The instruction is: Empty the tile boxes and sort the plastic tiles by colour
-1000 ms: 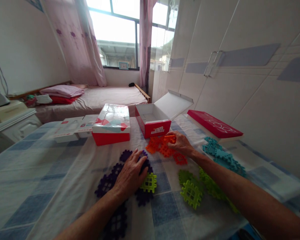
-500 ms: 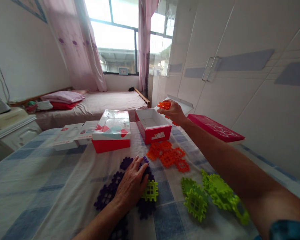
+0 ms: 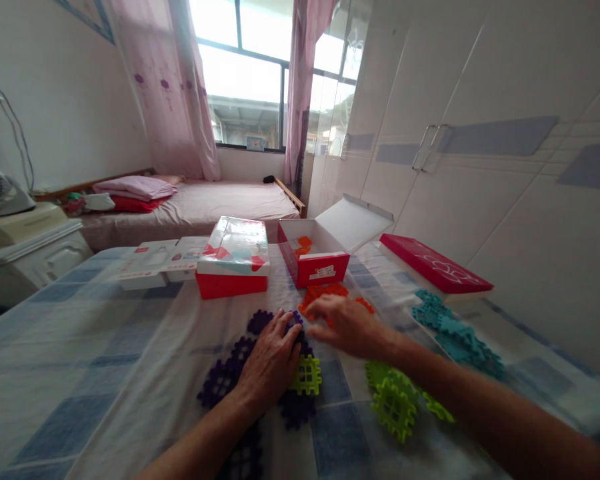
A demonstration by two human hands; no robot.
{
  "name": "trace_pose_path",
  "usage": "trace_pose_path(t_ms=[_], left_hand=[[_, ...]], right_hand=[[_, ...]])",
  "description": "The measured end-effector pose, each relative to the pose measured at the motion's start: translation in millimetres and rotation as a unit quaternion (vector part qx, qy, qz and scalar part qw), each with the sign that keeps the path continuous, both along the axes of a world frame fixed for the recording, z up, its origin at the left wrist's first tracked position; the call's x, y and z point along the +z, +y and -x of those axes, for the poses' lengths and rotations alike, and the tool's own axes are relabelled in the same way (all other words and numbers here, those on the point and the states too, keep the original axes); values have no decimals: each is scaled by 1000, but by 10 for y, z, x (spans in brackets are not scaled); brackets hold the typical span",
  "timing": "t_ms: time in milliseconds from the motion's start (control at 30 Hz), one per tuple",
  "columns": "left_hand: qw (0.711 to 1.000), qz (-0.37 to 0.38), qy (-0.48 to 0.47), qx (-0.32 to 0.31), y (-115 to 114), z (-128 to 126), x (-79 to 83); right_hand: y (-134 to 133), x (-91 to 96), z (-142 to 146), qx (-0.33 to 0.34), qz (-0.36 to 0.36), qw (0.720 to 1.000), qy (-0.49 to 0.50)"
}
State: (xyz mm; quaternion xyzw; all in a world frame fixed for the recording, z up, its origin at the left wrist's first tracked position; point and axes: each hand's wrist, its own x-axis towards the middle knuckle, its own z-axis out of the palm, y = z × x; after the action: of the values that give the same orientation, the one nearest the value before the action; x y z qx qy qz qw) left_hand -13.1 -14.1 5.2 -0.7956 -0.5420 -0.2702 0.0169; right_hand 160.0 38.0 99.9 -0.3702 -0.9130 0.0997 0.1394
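Note:
My left hand point(image 3: 273, 360) lies with fingers outstretched over the purple interlocking building tiles point(image 3: 220, 383). A lime green tile point(image 3: 307, 375) shows beside its thumb. My right hand point(image 3: 347, 323), slightly blurred, is over the orange tiles point(image 3: 325, 291), fingers apart and pointing left; no tile shows in it. Behind them, an open red box point(image 3: 320, 270) holds a few orange tiles point(image 3: 304, 245). More lime green tiles point(image 3: 395, 403) lie under and in front of my right forearm, which partly hides them.
Teal tiles point(image 3: 457, 333) lie at the right. A red lid point(image 3: 435, 263) rests behind them. Left of the open box stands a closed red and white box point(image 3: 235, 260), with flat white boxes point(image 3: 153, 262) beside it. A checked cloth point(image 3: 105, 347) covers the table.
My right hand has let go of the orange tiles, which now lie in the open box, and has come down towards the orange pile. My left hand stays on the purple tiles.

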Motion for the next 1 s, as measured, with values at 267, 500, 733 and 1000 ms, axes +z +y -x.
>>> trace_pose_path(t_ms=[267,500,733,1000], left_hand=[[1000,-26,-10,-9,47,56,-101],[999,-29,6,-24,62,88,-96],[999,-24,7,-26,33,81,-77],[1000,-21,0,-21,6,70,-36]], right_hand=[[-762,-598,23,-45,-36,996,-63],[-946,-438,-423,-160,-39,986,26],[-1037,-455,-949,-228,-9,973,23],[-298,-386,-849,-220,14,975,20]])
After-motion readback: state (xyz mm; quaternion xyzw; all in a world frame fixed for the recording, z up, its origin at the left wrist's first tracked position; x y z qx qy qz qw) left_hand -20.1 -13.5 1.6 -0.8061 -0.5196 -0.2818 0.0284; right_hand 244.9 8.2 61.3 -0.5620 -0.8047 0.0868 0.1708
